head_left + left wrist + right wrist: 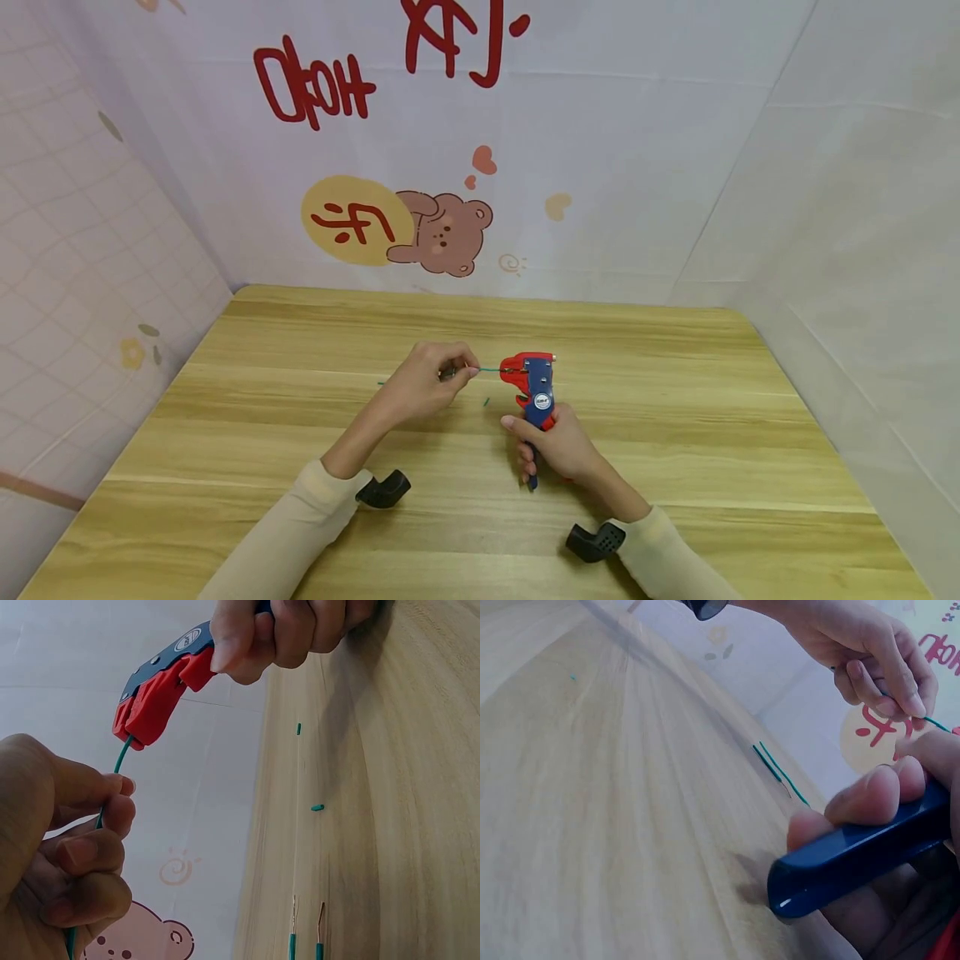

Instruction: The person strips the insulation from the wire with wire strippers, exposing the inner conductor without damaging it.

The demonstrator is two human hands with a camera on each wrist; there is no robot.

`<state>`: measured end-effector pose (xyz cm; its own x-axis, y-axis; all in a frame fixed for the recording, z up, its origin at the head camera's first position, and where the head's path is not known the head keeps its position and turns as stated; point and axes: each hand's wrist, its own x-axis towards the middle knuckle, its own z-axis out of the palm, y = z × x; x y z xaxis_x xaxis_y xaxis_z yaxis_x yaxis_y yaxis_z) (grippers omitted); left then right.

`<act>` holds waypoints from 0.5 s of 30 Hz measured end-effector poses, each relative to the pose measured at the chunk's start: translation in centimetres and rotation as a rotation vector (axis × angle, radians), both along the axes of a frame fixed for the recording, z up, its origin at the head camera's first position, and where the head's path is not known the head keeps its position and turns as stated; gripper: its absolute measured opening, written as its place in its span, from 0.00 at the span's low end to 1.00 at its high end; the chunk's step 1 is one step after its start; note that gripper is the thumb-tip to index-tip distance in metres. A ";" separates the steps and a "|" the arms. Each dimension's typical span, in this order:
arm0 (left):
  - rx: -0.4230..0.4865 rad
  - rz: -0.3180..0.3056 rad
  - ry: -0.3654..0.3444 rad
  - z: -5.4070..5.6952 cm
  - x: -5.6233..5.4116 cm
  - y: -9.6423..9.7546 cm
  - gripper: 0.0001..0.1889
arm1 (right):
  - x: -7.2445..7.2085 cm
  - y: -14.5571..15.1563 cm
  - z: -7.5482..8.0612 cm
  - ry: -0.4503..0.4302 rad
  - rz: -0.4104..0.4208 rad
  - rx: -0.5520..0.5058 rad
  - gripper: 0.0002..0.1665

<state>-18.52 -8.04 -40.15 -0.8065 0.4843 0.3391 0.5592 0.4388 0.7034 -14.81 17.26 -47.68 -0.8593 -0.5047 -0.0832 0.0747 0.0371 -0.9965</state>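
My left hand (431, 379) pinches a thin green wire (489, 369) between thumb and forefinger, the other fingers curled behind. The wire's free end runs into the red jaws of a wire stripper (542, 383), as the left wrist view also shows at its red nose (154, 709). My right hand (566, 446) grips the stripper's blue handle (855, 847), fingers wrapped round it and thumb along its side. The tool points up and away from me, above the table. Part of the handle is hidden by the palm.
Two green wires with bare copper ends (321, 930) lie on the wooden table (675, 433). Short green offcuts (318, 808) are scattered nearby, one of them between the hands (486, 402). A printed cloth wall (615, 167) stands behind the table's far edge.
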 end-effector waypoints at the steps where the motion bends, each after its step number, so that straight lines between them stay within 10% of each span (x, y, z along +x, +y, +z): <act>1: -0.001 0.002 0.002 0.0 0.0 0.0 0.05 | 0.0 0.0 0.0 0.000 -0.008 0.005 0.22; 15: 0.004 0.002 0.012 -0.1 -0.2 0.0 0.05 | 0.1 -0.5 -0.1 -0.029 -0.039 -0.009 0.19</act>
<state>-18.69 -8.08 -40.28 -0.8035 0.4813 0.3503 0.5664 0.4372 0.6986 -14.75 16.78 -47.80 -0.8756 -0.4717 -0.1038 0.1044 0.0250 -0.9942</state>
